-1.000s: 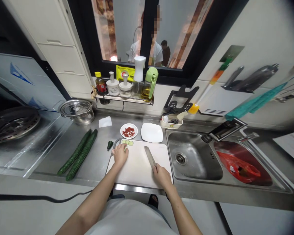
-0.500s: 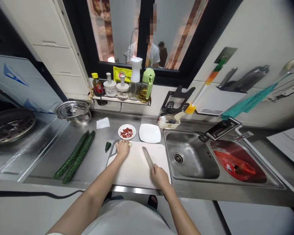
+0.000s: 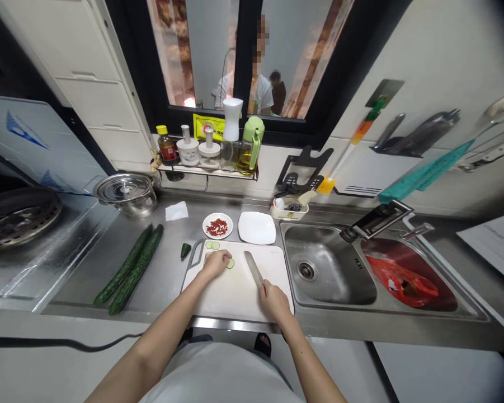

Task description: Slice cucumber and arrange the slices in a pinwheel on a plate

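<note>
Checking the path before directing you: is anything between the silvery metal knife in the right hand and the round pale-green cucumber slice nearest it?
Nothing visible; only the white rectangular cutting board lies between the knife, in the right hand, and that cucumber slice. The left hand is close, on the slice's far side.

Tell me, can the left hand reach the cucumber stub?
Probably yes: the cucumber stub lies on the counter just left of the chopping board, and nothing upright stands between it and the left hand. Whether that hand holds anything is unclear.
</note>
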`<state>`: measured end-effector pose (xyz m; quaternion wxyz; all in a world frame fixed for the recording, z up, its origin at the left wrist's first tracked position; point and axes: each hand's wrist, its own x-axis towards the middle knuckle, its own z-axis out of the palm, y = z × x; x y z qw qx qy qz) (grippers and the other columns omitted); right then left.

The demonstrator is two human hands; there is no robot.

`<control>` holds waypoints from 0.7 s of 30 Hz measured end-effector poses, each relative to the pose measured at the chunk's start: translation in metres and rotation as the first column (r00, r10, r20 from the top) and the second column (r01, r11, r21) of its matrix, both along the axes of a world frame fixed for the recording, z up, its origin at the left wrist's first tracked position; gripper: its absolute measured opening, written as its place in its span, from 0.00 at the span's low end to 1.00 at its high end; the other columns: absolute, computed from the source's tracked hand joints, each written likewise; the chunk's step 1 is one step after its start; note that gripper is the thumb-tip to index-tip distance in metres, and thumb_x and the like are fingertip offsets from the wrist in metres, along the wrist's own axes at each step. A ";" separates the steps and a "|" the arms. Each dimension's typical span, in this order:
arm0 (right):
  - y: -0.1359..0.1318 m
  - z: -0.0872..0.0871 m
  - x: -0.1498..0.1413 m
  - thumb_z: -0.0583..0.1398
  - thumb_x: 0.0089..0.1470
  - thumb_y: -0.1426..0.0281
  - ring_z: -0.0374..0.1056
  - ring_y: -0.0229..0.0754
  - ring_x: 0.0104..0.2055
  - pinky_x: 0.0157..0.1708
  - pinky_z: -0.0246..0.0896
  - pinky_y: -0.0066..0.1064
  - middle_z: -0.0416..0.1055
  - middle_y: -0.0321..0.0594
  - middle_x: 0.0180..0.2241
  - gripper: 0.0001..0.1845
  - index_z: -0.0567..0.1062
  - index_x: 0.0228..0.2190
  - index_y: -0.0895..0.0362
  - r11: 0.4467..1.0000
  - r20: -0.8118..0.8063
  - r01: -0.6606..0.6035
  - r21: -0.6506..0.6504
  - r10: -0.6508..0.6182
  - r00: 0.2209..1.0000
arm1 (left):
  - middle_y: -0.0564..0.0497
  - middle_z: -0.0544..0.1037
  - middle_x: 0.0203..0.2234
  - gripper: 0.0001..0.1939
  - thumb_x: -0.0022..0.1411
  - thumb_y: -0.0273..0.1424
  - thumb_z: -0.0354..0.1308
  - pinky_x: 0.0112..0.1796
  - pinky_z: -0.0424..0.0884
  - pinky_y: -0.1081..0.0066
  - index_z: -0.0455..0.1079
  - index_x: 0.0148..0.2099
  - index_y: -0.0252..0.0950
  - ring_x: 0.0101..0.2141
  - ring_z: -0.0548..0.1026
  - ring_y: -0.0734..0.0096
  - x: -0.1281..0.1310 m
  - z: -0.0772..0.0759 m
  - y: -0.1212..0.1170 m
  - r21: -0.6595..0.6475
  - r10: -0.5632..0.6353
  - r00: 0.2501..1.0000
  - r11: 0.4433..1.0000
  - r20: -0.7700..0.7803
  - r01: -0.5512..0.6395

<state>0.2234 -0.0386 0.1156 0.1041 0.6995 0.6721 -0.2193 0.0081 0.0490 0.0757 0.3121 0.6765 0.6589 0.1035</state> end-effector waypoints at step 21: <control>0.000 0.000 0.001 0.42 0.64 0.65 0.70 0.43 0.42 0.35 0.55 0.29 0.74 0.48 0.39 0.20 0.69 0.43 0.59 1.000 -0.003 -0.006 0.000 0.006 1.000 | 0.46 0.73 0.44 0.14 0.62 0.26 0.49 0.49 0.54 0.61 0.70 0.48 0.42 0.49 0.66 0.59 0.011 0.008 -0.010 0.092 -0.225 0.960 0.966 -0.165 0.242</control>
